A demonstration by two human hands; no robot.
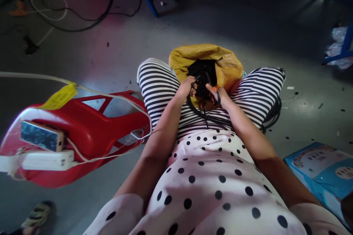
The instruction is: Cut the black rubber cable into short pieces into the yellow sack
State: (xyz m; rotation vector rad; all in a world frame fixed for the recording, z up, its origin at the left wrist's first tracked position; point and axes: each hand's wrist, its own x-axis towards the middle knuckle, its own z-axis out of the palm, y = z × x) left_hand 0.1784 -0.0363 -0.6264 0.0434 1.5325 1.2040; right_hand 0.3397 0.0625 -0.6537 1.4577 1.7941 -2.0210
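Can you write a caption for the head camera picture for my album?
Both hands, left hand and right hand, hold a black cable over a yellow bag.

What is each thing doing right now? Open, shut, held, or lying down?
yellow bag: open, black pieces inside
black cable: looped, held by both hands
left hand: closed on the black cable
right hand: closed on the black cable
red stool: tipped on its side
phone: lying on the red stool
power strip: lying on the red stool
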